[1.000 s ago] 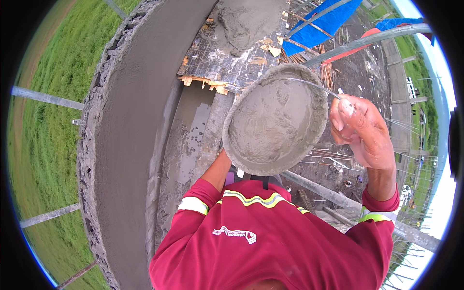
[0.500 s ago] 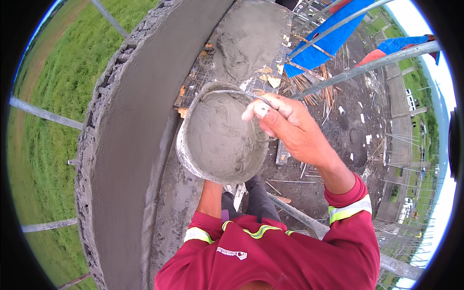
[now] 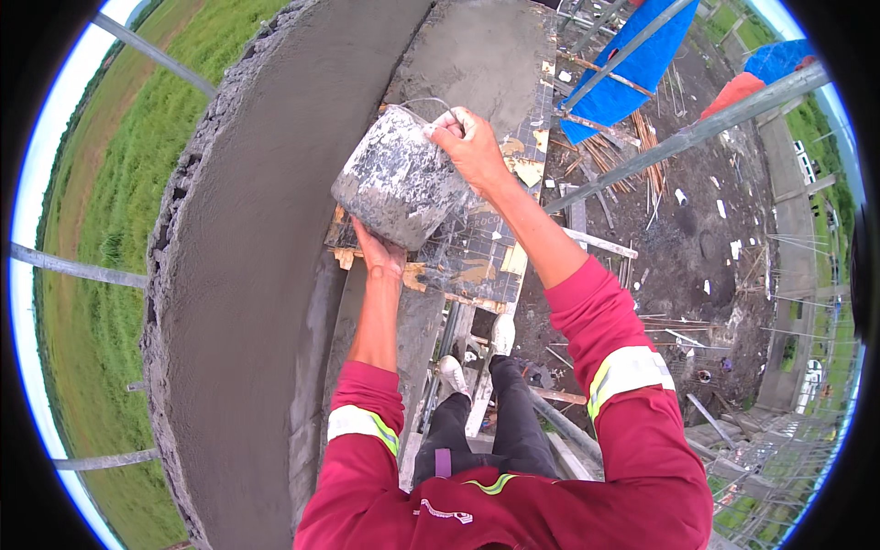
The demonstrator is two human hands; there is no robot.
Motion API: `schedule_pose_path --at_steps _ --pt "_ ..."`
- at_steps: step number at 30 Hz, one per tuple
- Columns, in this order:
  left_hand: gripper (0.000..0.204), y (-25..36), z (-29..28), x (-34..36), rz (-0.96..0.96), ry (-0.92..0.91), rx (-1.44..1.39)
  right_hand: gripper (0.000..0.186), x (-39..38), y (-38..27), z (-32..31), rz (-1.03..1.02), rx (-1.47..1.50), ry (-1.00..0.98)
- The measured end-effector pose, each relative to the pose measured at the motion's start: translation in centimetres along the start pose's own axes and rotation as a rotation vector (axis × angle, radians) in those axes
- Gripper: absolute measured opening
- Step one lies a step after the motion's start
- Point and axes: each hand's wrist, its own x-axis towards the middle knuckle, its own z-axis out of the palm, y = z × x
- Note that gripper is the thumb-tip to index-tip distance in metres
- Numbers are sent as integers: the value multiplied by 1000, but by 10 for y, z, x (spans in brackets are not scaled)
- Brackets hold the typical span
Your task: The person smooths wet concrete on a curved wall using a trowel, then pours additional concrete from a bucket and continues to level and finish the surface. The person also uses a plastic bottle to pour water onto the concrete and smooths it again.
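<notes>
A bucket (image 3: 394,179), crusted grey and white outside, is tipped away from me over a dark panel (image 3: 486,266) with worn, splintered edges. Its mouth faces the grey mortar spread (image 3: 486,55) at the panel's far end; its contents are hidden from view. My right hand (image 3: 463,147) is closed on the wire handle at the bucket's upper right. My left hand (image 3: 376,243) grips the bucket from below at its base, fingers partly hidden underneath.
A curved plastered wall (image 3: 229,275) with a rough edge runs along the left, grass beyond. Metal poles (image 3: 687,128) and blue sheeting (image 3: 623,64) stand right. Below are my feet (image 3: 477,353) on narrow supports, with debris-strewn ground (image 3: 678,229) lower down at right.
The bucket has moved forward and tipped over, so its outside now shows instead of the mortar inside. Both arms reach farther from my body, and my feet have come into fuller view.
</notes>
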Motion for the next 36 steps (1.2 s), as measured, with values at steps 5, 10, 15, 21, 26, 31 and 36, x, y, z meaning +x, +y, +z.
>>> schedule_pose_path --at_steps 5,10,15,21,26,31,36 --pt "106 16 45 75 -21 23 340 15 102 69 -54 54 436 126" --pt "120 21 76 135 49 24 773 25 162 143 -102 237 690 276" --pt "124 16 93 172 215 -13 1042 28 176 198 -136 355 918 386" --pt "127 4 115 198 293 -117 923 33 174 218 -140 449 992 416" --pt "124 16 125 203 235 -95 796 30 169 197 -128 372 1069 444" --pt "124 35 122 187 353 -157 824 26 154 167 -116 324 1008 430" --pt "118 48 134 180 410 -153 941 23 136 157 -100 257 1202 406"
